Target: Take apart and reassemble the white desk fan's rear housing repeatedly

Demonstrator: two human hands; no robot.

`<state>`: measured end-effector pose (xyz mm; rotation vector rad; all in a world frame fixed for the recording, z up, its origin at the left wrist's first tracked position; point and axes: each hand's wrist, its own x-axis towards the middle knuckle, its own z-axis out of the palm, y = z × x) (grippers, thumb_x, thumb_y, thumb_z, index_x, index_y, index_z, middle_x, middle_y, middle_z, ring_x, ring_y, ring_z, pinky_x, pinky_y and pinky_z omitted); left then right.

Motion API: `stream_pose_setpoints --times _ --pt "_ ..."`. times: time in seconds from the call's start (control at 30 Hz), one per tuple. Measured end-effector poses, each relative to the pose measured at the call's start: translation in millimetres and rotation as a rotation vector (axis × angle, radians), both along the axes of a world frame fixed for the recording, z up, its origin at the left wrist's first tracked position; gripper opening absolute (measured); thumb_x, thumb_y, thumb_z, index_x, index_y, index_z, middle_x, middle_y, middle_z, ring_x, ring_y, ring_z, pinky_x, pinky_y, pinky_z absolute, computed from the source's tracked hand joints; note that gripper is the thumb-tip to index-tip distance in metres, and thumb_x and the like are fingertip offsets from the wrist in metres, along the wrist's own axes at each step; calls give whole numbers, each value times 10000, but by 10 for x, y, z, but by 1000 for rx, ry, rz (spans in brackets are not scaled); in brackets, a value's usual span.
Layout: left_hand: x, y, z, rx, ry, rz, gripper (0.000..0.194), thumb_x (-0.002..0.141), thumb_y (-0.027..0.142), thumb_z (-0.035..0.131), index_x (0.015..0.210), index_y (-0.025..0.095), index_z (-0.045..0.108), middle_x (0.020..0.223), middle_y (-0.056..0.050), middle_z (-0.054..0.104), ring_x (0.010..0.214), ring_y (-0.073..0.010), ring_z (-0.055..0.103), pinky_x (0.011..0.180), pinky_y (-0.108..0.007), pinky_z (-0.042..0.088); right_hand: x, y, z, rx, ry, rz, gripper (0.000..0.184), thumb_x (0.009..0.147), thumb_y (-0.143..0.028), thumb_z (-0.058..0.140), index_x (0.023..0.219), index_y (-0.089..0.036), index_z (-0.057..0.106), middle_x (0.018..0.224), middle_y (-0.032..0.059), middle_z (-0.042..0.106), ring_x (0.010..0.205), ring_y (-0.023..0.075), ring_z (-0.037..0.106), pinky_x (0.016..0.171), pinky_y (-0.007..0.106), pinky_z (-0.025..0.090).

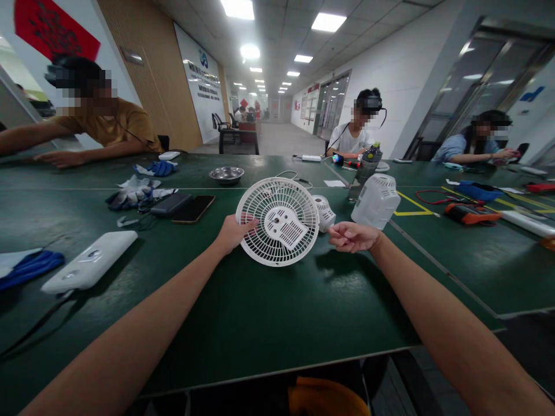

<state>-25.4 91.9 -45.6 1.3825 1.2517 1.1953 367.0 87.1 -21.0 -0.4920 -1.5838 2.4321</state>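
My left hand grips the left rim of a round white fan grille, thumb over its front. The grille is held tilted up above the green table, and its slotted centre plate faces me. To its right is my right hand, palm partly up, fingers curled and pressed together. Whether something small is pinched in them I cannot make out. Just behind the grille's right edge sits a white rounded fan part, partly hidden. A white vented plastic housing stands behind my right hand.
On the left lie a white power bank, a phone and gloves. A metal bowl and a clear bottle stand farther back. To the right is an orange meter. Several people sit around the table.
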Motion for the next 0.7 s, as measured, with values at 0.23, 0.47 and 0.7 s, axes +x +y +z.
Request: stream_pose_setpoints --times 0.23,0.47,0.7 --pt "-30 76 -101 39 -44 -25 235 781 256 791 965 140 704 851 -59 753 762 -210 729 769 -396 617 -58 -8 1 -2 -86 -42 280 837 -222 675 835 -211 396 711 -73 350 494 33 183 339 66 125" --pt "-39 53 -62 14 -18 -23 225 792 253 785 977 150 706 887 -73 761 781 -220 736 762 -399 619 -351 -77 52 208 -62 -556 508 770 -224 758 673 -236 260 539 -127 208 434 32 109 355 131 81" --pt "-23 43 -42 -4 -11 1 209 787 236 783 963 155 705 868 -65 757 759 -210 730 759 -388 613 -563 -105 52 983 -362 -1100 568 804 -497 686 508 -224 285 481 -66 234 459 72 223 439 245 157"
